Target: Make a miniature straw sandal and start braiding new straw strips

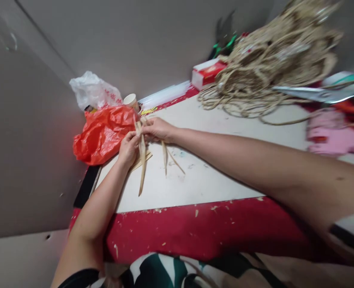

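My left hand (129, 149) and my right hand (157, 129) meet over the far left part of a white board (195, 176). Between them they pinch pale, dry plant-like strips (142, 160); one broad strip hangs down toward me. The fingers of both hands are closed, the right hand's fingertips close beside the left's. Thinner strips (165, 158) stick out below my right hand. More flat strips (145, 160) lie on the board beside my left hand. Exactly how the strips join is too small to make out.
A red plastic bag (103, 134), a clear bag (94, 90) and a paper cup (131, 101) stand at the left. Tangled twine (263, 68), scissors (317, 94), a red-white box (208, 74) and a pink glue gun (335, 136) lie right. Red cloth (179, 228) edges the board.
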The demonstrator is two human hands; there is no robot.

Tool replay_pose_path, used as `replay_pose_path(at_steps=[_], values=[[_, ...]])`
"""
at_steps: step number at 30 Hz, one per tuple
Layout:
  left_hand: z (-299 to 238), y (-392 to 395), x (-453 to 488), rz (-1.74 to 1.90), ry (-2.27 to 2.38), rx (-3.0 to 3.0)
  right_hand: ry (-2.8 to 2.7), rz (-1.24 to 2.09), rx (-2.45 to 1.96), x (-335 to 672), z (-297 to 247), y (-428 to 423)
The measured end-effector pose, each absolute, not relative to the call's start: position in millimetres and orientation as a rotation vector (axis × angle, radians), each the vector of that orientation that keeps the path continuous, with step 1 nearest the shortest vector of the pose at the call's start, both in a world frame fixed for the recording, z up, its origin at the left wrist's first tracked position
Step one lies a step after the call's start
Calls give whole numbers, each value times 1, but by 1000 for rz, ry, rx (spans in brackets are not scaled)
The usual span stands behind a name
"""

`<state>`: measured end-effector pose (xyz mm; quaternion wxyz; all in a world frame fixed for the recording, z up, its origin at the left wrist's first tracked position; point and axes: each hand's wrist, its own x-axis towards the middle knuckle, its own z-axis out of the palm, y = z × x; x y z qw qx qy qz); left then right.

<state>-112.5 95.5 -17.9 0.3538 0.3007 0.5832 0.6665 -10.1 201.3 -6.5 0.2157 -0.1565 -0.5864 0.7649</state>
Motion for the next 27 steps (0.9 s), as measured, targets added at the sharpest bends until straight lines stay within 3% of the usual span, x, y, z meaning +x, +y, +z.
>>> replay_pose_path(at_steps=[27], values=[[-9, 88, -118, 1870, 1532, 788, -1495, 2012, -532, -23, -10, 221]])
